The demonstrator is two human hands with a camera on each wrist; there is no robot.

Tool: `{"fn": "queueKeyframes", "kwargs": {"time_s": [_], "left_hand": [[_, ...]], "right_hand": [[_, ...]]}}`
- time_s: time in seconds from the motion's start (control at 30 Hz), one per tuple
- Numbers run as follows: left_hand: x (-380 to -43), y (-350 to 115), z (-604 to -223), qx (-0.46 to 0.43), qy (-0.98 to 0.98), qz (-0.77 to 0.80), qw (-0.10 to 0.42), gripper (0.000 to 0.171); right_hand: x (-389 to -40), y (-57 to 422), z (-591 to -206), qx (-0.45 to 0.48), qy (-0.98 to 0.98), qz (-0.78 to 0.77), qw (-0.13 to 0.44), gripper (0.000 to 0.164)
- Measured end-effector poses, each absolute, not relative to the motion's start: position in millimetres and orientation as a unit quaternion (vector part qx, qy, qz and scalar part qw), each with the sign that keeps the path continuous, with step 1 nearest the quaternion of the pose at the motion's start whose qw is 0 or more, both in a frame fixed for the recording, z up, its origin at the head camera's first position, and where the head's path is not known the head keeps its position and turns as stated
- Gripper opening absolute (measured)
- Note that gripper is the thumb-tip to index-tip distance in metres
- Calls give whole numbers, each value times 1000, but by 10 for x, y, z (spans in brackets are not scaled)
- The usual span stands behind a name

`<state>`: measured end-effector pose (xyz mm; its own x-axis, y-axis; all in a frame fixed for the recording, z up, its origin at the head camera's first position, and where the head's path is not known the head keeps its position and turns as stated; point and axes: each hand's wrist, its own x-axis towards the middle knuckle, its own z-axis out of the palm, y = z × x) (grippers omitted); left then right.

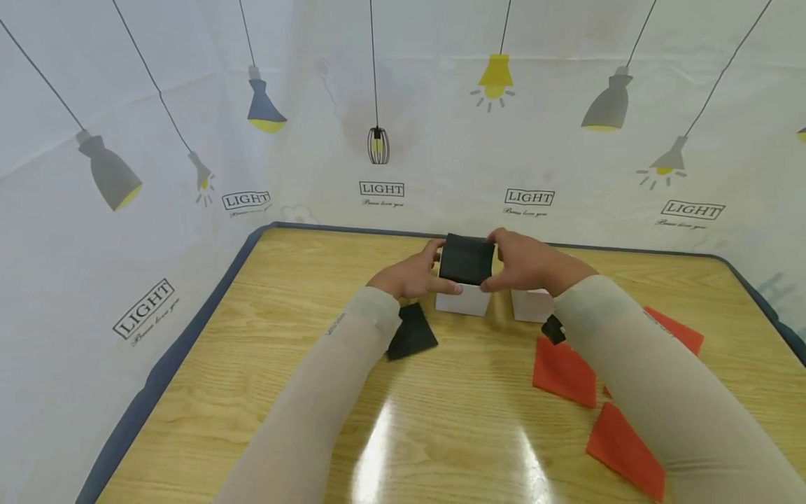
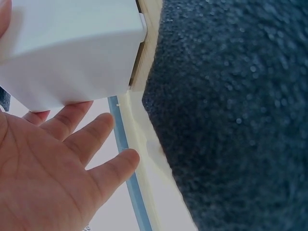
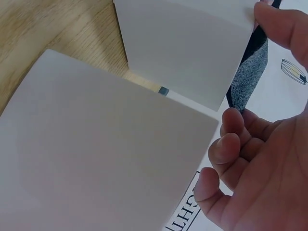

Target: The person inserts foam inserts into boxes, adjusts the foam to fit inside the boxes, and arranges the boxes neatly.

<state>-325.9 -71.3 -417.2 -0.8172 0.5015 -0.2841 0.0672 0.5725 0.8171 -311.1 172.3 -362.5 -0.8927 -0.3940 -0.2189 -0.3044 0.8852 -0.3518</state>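
Fingers of the left hand [image 1: 412, 274] and right hand [image 1: 529, 260] bend partway round a black square [image 1: 466, 260] on a white box [image 1: 462, 301] in the head view. Looking flat, dull and thin, the square tilts toward the camera. The box stands near the back of the counter [image 1: 283, 350], beside a second white box [image 1: 532, 306] partly covered by the right wrist. Another black piece [image 1: 412, 332] lies by the left sleeve; red squares [image 1: 564, 371] lie partly under the right sleeve.

From the left wrist, the thumb, mostly cut off, and some fingertips grip the white box across opposite faces; the outer fingers spread clear. A dark, rough surface [image 2: 236, 106] at right is too close to identify.

From the right wrist, thumb and index finger hold the black square's edge, whose speckled grain the head view lacks. The second box is cut off.
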Motion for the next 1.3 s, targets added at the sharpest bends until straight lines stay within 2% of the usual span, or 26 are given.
{"fn": "queueKeyframes", "kwargs": {"time_s": [0.27,0.47,0.57,0.7,0.97,1.3], "left_hand": [[-3245,-713,-4180,174,856,419,246,116],[-3240,-708,-4178,174,854,423,247,116],[-3241,-706,-4176,170,853,427,247,115],[-3240,-703,-4172,170,851,430,248,114],[-3249,-697,-4162,173,851,428,250,112],[-3268,-703,-4163,181,852,422,253,113]], "right_hand": [[-3089,1741,-3643,-191,959,-149,149,104],[-2983,1774,-3671,-246,963,-92,67,107],[-2926,1797,-3706,-294,953,-72,28,101],[-2872,1841,-3755,-350,935,-48,4,92],[-2838,1828,-3801,-409,912,-14,3,84],[-2837,1733,-3858,-433,901,7,20,77]]}}
